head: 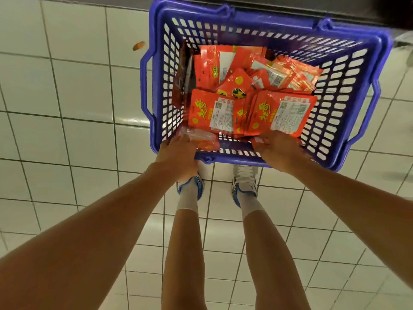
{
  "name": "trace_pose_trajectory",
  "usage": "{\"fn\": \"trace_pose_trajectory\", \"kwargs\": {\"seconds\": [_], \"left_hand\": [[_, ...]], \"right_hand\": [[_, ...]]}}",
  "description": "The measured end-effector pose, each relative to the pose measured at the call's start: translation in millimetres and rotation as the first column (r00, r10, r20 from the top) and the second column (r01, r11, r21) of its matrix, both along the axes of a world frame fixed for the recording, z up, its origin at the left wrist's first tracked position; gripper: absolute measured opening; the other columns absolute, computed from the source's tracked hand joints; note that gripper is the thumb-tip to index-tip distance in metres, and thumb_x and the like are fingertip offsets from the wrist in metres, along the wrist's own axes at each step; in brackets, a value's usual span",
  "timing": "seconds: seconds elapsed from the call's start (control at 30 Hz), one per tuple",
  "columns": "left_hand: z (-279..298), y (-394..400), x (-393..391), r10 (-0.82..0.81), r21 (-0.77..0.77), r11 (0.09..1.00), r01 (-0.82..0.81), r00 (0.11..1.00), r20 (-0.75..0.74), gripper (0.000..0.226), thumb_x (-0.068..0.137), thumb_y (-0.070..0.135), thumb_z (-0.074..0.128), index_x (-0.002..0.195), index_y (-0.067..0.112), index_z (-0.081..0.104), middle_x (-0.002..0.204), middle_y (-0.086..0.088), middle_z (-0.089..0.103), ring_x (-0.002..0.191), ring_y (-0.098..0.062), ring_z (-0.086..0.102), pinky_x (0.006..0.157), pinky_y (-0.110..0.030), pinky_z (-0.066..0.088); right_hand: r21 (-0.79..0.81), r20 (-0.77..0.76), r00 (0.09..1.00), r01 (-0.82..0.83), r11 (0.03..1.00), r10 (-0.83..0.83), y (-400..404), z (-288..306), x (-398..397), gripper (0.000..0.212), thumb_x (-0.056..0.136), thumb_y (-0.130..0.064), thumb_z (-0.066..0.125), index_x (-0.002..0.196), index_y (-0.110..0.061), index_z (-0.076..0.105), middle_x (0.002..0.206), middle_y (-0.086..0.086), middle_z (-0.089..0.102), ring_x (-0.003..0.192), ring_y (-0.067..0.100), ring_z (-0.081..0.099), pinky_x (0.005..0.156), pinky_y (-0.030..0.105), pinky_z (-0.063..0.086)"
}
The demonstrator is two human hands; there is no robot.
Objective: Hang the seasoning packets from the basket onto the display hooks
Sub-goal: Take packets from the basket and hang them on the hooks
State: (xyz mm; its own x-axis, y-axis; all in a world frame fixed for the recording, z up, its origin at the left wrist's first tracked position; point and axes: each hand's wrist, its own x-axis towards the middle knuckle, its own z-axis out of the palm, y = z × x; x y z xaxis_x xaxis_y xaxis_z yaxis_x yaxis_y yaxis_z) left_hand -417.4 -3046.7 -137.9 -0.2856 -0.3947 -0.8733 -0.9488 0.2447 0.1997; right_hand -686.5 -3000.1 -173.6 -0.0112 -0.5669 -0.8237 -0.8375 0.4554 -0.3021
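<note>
A blue plastic basket (348, 90) stands on the tiled floor, filled with several red seasoning packets (283, 115). Both my hands reach over its near rim. My left hand (178, 155) grips a blurred red and clear packet (201, 138) at the near left corner of the basket. My right hand (279, 148) curls its fingers round the lower edge of a red packet (257, 140) under the right-hand stack. No display hooks are in view.
White floor tiles (67, 108) surround the basket. A small orange scrap (138, 45) lies on the floor left of the basket. A dark ledge (290, 5) runs along the top behind the basket. My two feet in white and blue shoes (244, 182) stand just before it.
</note>
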Motion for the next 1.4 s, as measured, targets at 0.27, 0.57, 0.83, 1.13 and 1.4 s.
{"fn": "trace_pose_trajectory", "kwargs": {"seconds": [0.27, 0.57, 0.83, 1.13, 1.4], "left_hand": [[0.7, 2.7, 3.7, 0.288, -0.028, 0.949, -0.315, 0.899, -0.330, 0.025, 0.088, -0.001, 0.058, 0.094, 0.014, 0.077, 0.097, 0.000, 0.068, 0.091, -0.019, 0.064, 0.084, -0.037, 0.055], [3.1, -22.2, 10.5, 0.764, 0.056, 0.599, -0.799, 0.549, -0.340, 0.015, 0.098, 0.018, 0.060, 0.110, 0.019, 0.068, 0.100, 0.002, 0.070, 0.084, -0.012, 0.067, 0.069, -0.026, 0.056], [30.2, -42.5, -19.0, 0.962, 0.375, -0.056, -0.925, -0.150, -0.226, 0.004, 0.095, 0.017, 0.068, 0.094, 0.017, 0.072, 0.106, -0.003, 0.075, 0.096, -0.029, 0.074, 0.079, -0.056, 0.062], [58.8, -50.7, -35.6, 0.910, 0.484, -0.342, -0.806, -0.413, -0.044, 0.027, 0.099, 0.019, 0.061, 0.125, 0.014, 0.064, 0.122, -0.012, 0.072, 0.110, -0.037, 0.069, 0.084, -0.060, 0.059], [107.2, -54.2, -46.7, 0.827, 0.770, -0.287, -0.570, -0.552, -0.101, 0.047, 0.106, 0.049, 0.036, 0.127, 0.021, 0.067, 0.130, -0.011, 0.068, 0.119, -0.029, 0.066, 0.097, -0.047, 0.056]], "right_hand": [[-0.121, -0.286, 0.957, -0.080, 0.989, 0.042, -48.8, -20.4, -25.6, 0.086, 0.085, -0.014, 0.071, 0.154, -0.005, 0.021, 0.162, 0.019, 0.023, 0.152, 0.040, 0.015, 0.116, 0.055, 0.035], [-0.125, -0.454, 0.868, -0.286, 0.950, 0.202, -58.0, -17.2, -42.6, 0.066, 0.084, -0.018, 0.071, 0.142, -0.004, 0.042, 0.134, 0.023, 0.051, 0.125, 0.044, 0.047, 0.100, 0.054, 0.045], [-0.423, -0.239, 0.970, -0.149, 0.894, 0.049, -48.0, 9.3, -58.8, 0.016, 0.096, -0.015, 0.060, 0.103, -0.002, 0.066, 0.097, 0.017, 0.067, 0.083, 0.042, 0.065, 0.066, 0.040, 0.054], [-0.601, 0.192, 0.976, 0.196, 0.775, -0.098, -63.7, 93.3, 28.8, 0.022, 0.088, -0.033, 0.047, 0.086, -0.013, 0.056, 0.080, -0.006, 0.057, 0.064, 0.015, 0.054, 0.054, 0.027, 0.044], [-0.637, 0.276, 0.958, 0.123, 0.761, 0.077, -57.5, 129.6, 103.1, 0.016, 0.088, -0.020, 0.063, 0.083, -0.007, 0.054, 0.137, 0.016, 0.054, 0.118, 0.032, 0.053, 0.088, 0.041, 0.047]]}}
